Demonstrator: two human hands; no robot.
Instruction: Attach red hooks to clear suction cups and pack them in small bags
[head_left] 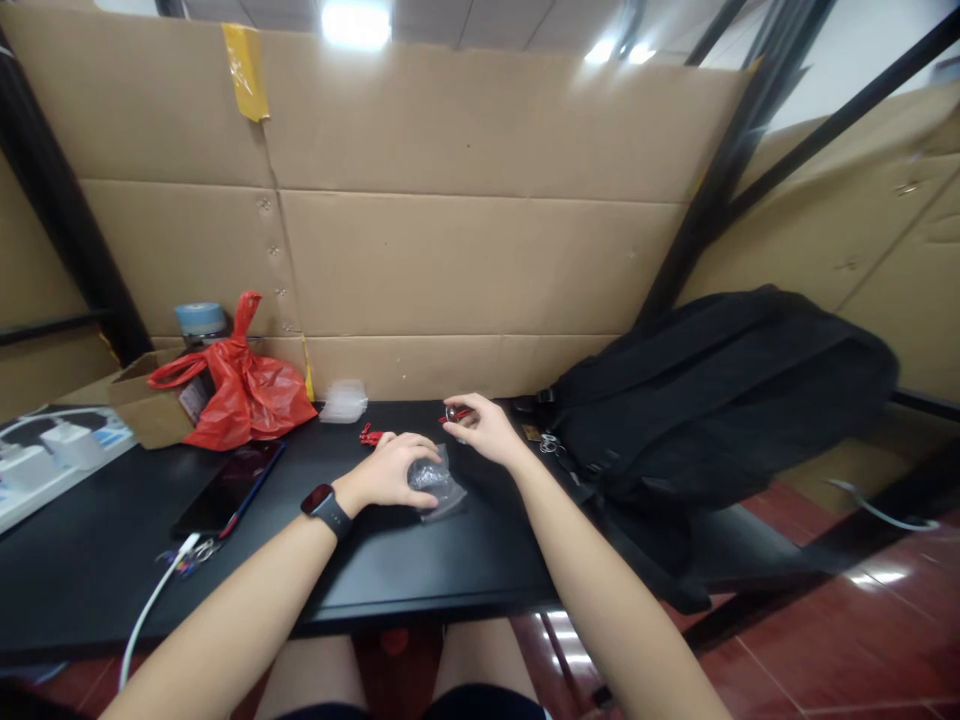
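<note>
My left hand (391, 474), with a dark watch (326, 508) on its wrist, curls its fingers and thumb around a small clear plastic bag (442, 492) on the black table. What the bag holds, if anything, I cannot make out. Just beyond the left knuckles lies a small red item (370, 435), partly covered by the hand. Farther back and to the right, my right hand (486, 430) pinches a small red keychain-like piece with a shiny round metal part (451, 412). Its fingers hide much of that piece.
At the left are a red plastic bag (251, 395), a cardboard box (150, 405), a phone (229, 490) on a white cable and a power strip (67, 460). Clear plastic bags (344, 402) lie by the cardboard wall (465, 260). A black backpack (727, 400) fills the right side.
</note>
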